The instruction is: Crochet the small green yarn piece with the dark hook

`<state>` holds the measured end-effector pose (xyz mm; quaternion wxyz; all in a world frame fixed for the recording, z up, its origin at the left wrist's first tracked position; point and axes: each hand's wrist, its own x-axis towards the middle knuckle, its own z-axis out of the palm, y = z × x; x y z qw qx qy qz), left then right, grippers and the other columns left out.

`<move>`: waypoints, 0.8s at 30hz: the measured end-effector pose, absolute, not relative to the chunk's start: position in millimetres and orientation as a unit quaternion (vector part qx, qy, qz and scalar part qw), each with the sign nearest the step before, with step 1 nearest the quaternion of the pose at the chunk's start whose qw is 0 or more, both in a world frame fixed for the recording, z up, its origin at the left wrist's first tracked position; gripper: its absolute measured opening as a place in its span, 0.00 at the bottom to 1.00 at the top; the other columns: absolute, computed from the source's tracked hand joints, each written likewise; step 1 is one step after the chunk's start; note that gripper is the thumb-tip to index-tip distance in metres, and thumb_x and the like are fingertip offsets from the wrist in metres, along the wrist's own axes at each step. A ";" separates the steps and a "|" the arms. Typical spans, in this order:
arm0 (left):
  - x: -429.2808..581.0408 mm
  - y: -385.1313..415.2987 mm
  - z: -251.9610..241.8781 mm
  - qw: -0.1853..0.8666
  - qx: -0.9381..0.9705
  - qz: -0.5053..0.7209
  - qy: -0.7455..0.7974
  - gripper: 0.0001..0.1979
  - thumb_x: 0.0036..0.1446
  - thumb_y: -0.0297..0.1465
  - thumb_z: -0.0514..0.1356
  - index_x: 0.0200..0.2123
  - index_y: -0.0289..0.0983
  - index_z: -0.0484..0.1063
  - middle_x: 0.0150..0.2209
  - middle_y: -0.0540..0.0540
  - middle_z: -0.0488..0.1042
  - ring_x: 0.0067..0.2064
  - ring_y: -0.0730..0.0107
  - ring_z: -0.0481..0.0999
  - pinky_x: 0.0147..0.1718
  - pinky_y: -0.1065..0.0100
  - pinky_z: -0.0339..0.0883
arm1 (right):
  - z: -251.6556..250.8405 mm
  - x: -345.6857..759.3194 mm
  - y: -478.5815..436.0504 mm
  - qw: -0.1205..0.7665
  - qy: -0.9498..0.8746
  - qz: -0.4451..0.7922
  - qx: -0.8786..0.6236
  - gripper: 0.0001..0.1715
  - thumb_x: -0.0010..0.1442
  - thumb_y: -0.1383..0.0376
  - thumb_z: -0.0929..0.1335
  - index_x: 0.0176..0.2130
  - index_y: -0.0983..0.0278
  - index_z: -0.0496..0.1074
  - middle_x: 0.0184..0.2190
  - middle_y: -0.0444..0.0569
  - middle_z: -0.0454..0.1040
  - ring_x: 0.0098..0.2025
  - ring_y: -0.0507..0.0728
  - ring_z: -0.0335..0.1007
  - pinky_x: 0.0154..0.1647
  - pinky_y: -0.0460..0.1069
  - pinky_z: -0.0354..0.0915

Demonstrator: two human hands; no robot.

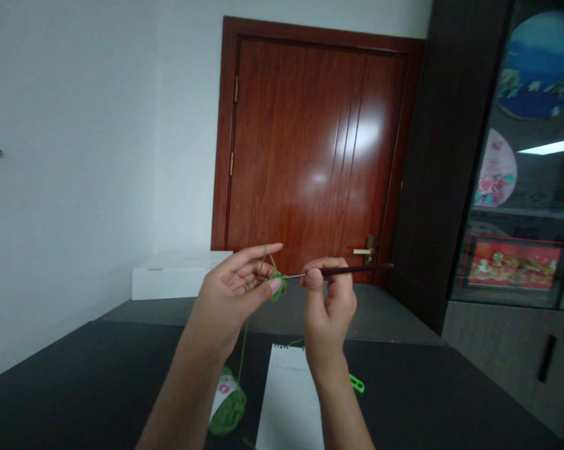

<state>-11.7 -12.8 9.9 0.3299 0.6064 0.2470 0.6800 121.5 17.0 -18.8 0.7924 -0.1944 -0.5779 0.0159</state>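
Fingers of the left hand (223, 294) curl narrowly around a small round piece of green crocheted yarn (277, 286), thumb pressed on it; fingers of the right hand (329, 306) pinch a slim dark crochet hook (352, 270) whose metal tip touches the piece. A strand runs down to a round green yarn ball (228, 406) on the black table (75, 381).
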 end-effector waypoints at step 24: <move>-5.5 -17.3 7.7 0.273 0.550 0.747 0.256 0.23 0.46 0.24 0.73 0.48 0.35 0.79 0.41 0.42 0.83 0.40 0.65 0.81 0.43 0.68 0.74 | -18.3 90.0 20.4 0.692 -0.449 0.565 0.018 0.18 0.56 0.57 0.74 0.29 0.61 0.63 0.27 0.41 0.66 0.29 0.50 0.64 0.35 0.47 0.68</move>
